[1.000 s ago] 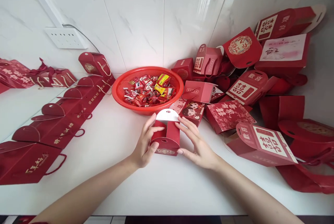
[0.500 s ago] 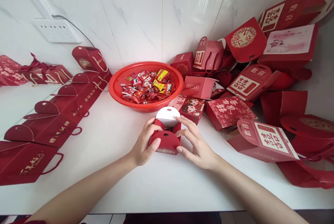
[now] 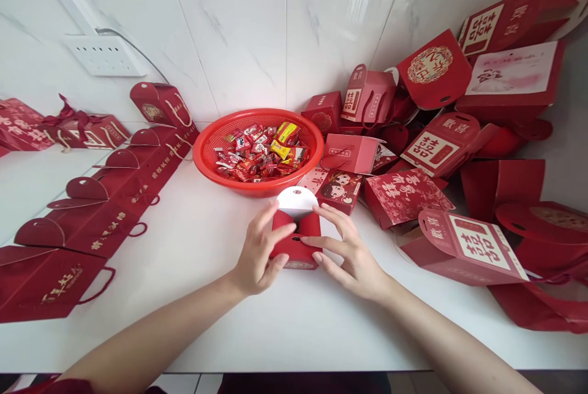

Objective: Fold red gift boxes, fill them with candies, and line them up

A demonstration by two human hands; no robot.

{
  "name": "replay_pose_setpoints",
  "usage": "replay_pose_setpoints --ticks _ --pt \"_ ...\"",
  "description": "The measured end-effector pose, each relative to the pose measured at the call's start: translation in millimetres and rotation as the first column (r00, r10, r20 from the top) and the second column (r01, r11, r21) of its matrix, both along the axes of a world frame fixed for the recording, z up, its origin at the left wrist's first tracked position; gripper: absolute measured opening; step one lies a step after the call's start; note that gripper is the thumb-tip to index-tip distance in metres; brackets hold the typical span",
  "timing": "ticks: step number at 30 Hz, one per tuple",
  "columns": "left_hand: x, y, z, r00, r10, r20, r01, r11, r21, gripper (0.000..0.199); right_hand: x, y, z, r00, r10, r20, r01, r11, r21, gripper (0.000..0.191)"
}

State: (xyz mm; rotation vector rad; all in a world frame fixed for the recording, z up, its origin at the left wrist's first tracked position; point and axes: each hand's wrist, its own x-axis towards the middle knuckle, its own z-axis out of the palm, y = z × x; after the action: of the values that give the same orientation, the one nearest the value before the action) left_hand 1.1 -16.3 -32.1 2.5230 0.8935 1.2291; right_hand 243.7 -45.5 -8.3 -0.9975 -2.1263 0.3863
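A small red paper gift box [image 3: 297,254] stands on the white table between my hands, partly open. Its rounded back flap [image 3: 296,198] is upright, with the white inside and a hole facing me. My left hand [image 3: 263,252] grips the left side, thumb at the front and index finger over the folded-in side flap. From the right, my right hand [image 3: 346,251] holds the box, its index finger on the front flap near the hole and its thumb against the front face. What lies inside is mostly hidden.
A red plastic basket [image 3: 201,164] of wrapped sweets [image 3: 261,149] stands behind the box. Several closed red boxes [image 3: 103,222] line the left side. On the right lies a heap of loose gift boxes [image 3: 432,143]. A socket strip [image 3: 105,55] is on the tiled wall.
My left index finger has moved inward over the side flap, and my right index finger has come onto the front flap. The side flaps lean further in.
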Motion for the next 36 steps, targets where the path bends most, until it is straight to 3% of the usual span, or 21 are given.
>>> replay_pose_setpoints --ticks 3,6,8,10,15,20,25,31,34,36 --pt "-0.4 -1.1 -0.2 0.985 -0.104 -0.136 0.127 0.978 0.168 0.044 2.7 -0.1 3.8 0.998 -0.024 -0.053 0.024 1.0 -0.002 0.02" --pt "0.7 0.4 1.3 0.958 -0.238 -0.161 0.262 0.953 0.151 0.049 5.8 2.3 2.8 0.975 -0.117 -0.189 0.096 0.989 -0.115 0.037" --pt "1.6 2.0 2.1 0.958 -0.258 -0.127 0.276 0.949 0.153 0.049 8.1 4.7 -0.2 0.947 -0.148 -0.286 0.082 0.97 -0.229 0.054" --pt "2.3 3.0 2.4 0.961 -0.252 -0.117 0.269 0.95 0.161 0.049 10.5 6.2 -3.2 0.929 -0.131 -0.346 0.032 0.96 -0.278 0.058" --pt "2.0 2.0 0.4 0.97 -0.208 -0.129 0.233 0.948 0.217 0.043 15.7 3.8 -3.2 0.921 -0.033 -0.389 -0.036 0.985 -0.169 0.057" --pt "0.9 -0.6 -2.5 0.986 -0.094 -0.137 0.135 0.935 0.329 0.041 16.3 4.6 -2.8 0.981 0.128 -0.145 -0.122 0.991 0.045 0.047" --pt "-0.4 6.4 6.5 0.964 -0.172 -0.201 0.215 0.952 0.217 0.041 10.7 4.2 -7.7 0.985 0.123 -0.121 -0.121 0.992 0.021 0.042" --pt "-5.1 19.7 40.1 0.893 -0.209 -0.4 0.242 0.97 0.033 0.048 9.0 0.7 -7.8 0.976 0.137 -0.171 -0.148 0.988 -0.051 0.039" --pt "-5.7 15.5 51.3 0.825 -0.191 -0.531 0.212 0.977 -0.022 0.057 8.7 -1.4 -8.5 0.975 0.137 -0.172 -0.15 0.987 -0.063 0.038" --pt "-4.7 7.0 54.6 0.804 -0.127 -0.581 0.172 0.985 0.023 0.061 8.5 -3.0 -9.5 0.979 0.143 -0.149 -0.151 0.988 -0.045 0.038"
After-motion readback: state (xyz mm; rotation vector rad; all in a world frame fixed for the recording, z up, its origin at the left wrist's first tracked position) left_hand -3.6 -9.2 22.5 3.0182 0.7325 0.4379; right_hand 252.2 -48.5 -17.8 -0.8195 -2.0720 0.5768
